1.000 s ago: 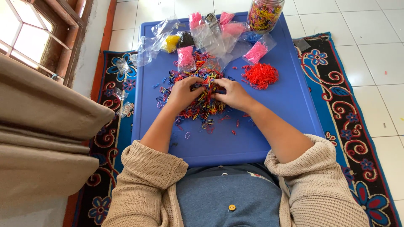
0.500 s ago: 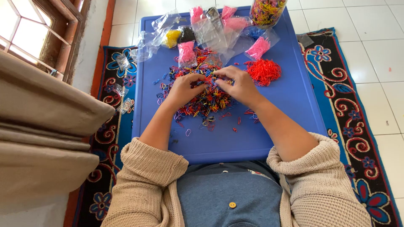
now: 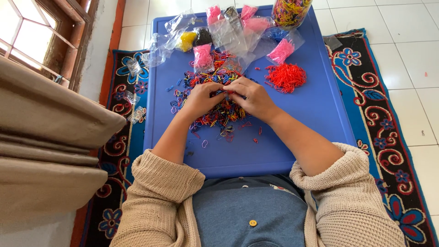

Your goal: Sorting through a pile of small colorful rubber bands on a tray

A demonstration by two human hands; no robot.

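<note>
A pile of small mixed-colour rubber bands (image 3: 218,107) lies in the middle of a blue plastic table (image 3: 297,137). My left hand (image 3: 201,97) and my right hand (image 3: 250,96) rest on top of the pile, fingertips meeting at its centre and pinching a few bands between them. What exactly sits between the fingers is too small to tell. A separate heap of red bands (image 3: 286,77) lies just right of my right hand.
Clear plastic bags with pink bands (image 3: 280,49), a yellow bundle (image 3: 186,40) and a jar of mixed bands (image 3: 290,11) crowd the table's far edge. A patterned rug (image 3: 388,137) lies under the table on white tiles. A beige cushion (image 3: 45,137) and a window frame stand left.
Both hands have shifted slightly toward the far side of the pile and drawn closer together, fingertips now meeting. The view has tilted a little.
</note>
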